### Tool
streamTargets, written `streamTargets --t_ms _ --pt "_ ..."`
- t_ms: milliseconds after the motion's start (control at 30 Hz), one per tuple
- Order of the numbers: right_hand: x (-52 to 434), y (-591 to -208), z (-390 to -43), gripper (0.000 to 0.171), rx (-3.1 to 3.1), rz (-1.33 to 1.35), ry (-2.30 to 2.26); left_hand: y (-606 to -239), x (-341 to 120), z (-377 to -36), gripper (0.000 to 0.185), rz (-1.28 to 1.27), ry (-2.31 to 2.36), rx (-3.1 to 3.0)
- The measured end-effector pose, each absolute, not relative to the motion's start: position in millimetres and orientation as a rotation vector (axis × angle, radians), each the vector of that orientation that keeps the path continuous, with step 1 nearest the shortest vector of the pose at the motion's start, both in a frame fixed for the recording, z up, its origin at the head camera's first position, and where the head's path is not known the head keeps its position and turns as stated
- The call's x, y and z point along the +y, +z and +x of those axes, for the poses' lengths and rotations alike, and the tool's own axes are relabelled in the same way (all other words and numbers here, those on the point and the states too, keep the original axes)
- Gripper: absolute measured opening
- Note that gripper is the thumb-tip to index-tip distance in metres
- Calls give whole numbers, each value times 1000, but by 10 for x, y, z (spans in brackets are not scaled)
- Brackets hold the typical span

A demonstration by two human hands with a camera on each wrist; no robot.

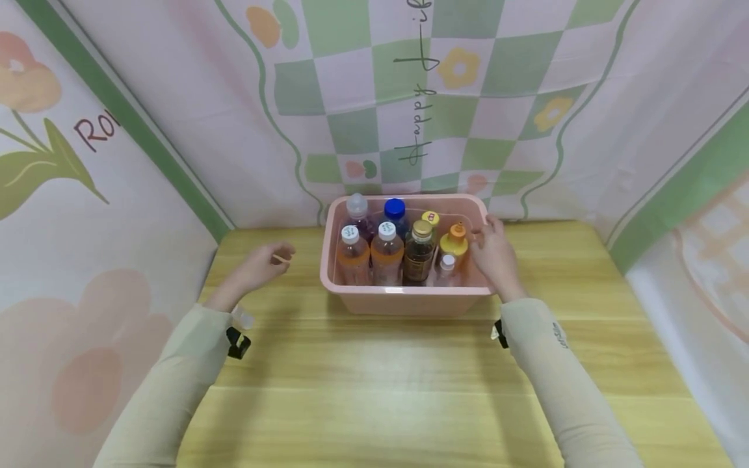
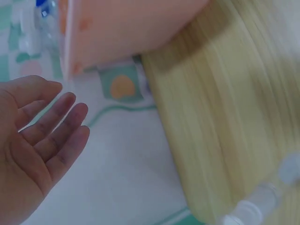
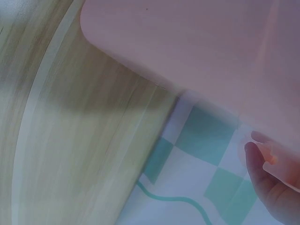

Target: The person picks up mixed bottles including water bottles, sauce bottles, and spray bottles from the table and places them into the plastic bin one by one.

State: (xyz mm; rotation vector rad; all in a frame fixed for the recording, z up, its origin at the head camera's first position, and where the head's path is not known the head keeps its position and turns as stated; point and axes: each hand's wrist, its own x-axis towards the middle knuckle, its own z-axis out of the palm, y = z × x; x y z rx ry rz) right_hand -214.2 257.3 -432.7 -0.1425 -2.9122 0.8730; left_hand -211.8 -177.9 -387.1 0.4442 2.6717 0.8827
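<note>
A pink plastic bin [image 1: 404,300] stands at the back middle of the wooden table [image 1: 409,390]. Several bottles stand upright in it: two orange ones with white caps [image 1: 354,257], a dark one with a gold cap [image 1: 419,257], and a blue-capped one [image 1: 394,209] behind. My right hand [image 1: 494,257] is at the bin's right rim with its fingers curled over the edge. In the right wrist view, the fingertips [image 3: 269,180] show at the pink wall [image 3: 197,47]. My left hand [image 1: 263,263] hovers left of the bin with its palm [image 2: 42,140] open, touching nothing.
Checked and flowered cloth [image 1: 409,97] hangs close behind the bin and along both sides of the table. The wooden top stretches bare in front of the bin, down to the near edge. A small clear plastic piece [image 1: 242,318] sits by my left wrist.
</note>
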Motion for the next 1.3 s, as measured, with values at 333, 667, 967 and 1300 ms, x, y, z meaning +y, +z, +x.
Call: streamTargets --t_ms 333,667,967,1300 --pt "2584 -4355 -2162 35 -2887 -124 870 -4027 -2213 -2105 42 370 915 2662" --pt "2576 -4319 -2142 35 -2903 -136 872 -4203 -2543 -2063 40 276 902 2706" --pt "2582 -4329 -2151 35 -2902 -139 877 -4328 -2765 -1977 48 162 870 2679" --pt "2575 -4339 -2147 34 -2890 -137 878 -4495 -2832 -1914 64 71 889 2578"
